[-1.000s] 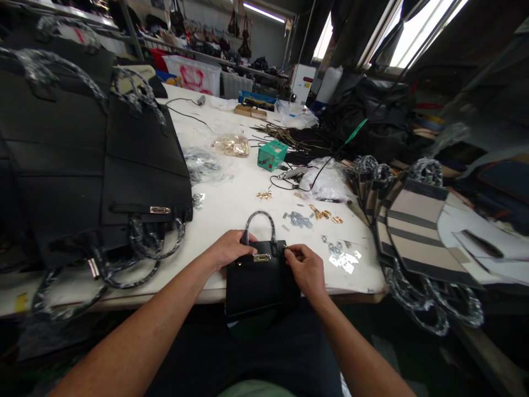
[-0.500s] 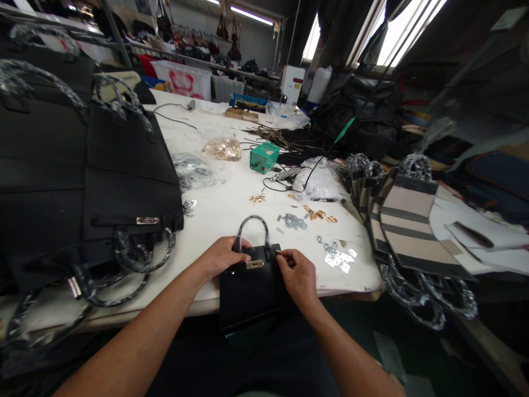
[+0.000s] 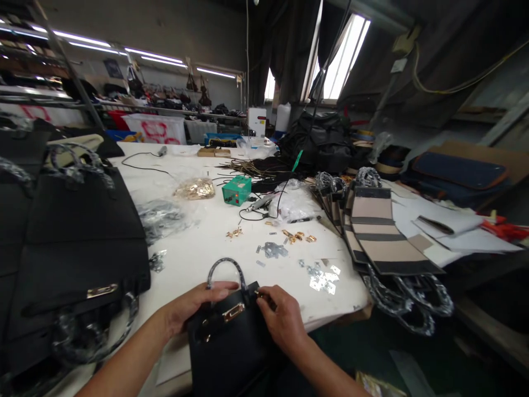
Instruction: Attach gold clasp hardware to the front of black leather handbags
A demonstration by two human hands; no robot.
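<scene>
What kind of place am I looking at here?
Most likely a handbag assembly workshop. The hands grip a small black bag; metal fittings lie on the white table, with stacked black bags and striped bags alongside.

the small black leather handbag with a gold clasp runs out past the bottom edge, lower body unseen. the right hand covers the bag's right top corner; a small gold piece at its fingertips is too small to identify. left hand covers the foot of the bag's wrapped handle. large black bags at left are cut by the frame edge and blurred. silver scraps on the white desk are too small to tell. shelf goods behind are indistinct.
</scene>
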